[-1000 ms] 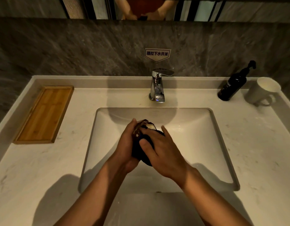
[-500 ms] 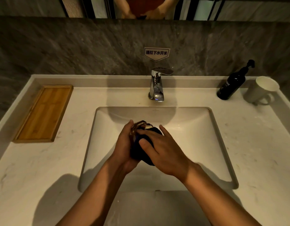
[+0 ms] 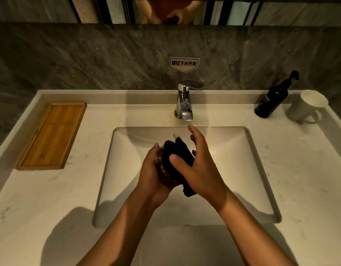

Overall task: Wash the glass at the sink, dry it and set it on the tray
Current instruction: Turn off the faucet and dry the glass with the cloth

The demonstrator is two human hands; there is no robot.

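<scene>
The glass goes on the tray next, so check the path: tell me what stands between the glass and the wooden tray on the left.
Nothing visible does. The amber glass, gripped in the left hand over the basin, has only bare pale marble countertop between it and the rectangular bamboo tray, which holds nothing visible.

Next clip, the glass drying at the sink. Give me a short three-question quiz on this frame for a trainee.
1. True or false: the wooden tray already holds the glass.
2. Which hand presses the dark cloth with its thumb? A) left hand B) right hand
3. Fill in: the black pump bottle stands beside a white ____.

Key
1. False: the left hand grips the glass over the sink basin.
2. B; its fingers are spread toward the faucet.
3. Mug.
</scene>
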